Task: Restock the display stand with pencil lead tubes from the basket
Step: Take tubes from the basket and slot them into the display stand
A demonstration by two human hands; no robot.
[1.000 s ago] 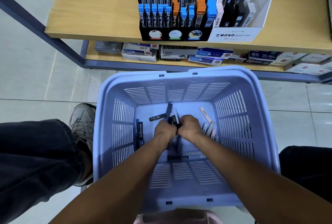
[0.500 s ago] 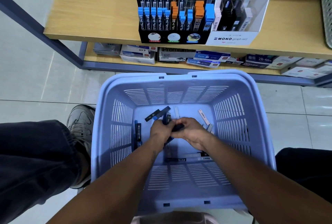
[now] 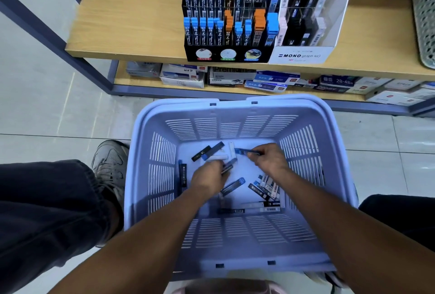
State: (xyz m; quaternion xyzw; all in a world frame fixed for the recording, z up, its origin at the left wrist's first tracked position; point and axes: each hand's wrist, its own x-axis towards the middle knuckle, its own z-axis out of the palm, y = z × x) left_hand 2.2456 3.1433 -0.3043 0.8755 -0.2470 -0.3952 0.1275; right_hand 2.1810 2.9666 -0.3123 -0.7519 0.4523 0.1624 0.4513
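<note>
One basket [image 3: 235, 242], two display stands [image 3: 226, 54], two hands [image 3: 207, 179].

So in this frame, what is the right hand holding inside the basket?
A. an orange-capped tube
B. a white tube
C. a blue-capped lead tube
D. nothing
C: the right hand pinches a blue-capped lead tube that sticks out to its left over the floor of the basket, while the left hand grips a dark tube.

L hand [image 3: 207, 179] hides its tube's [image 3: 227, 167] end; green basket [image 3: 424, 15] cut off rt.
</note>
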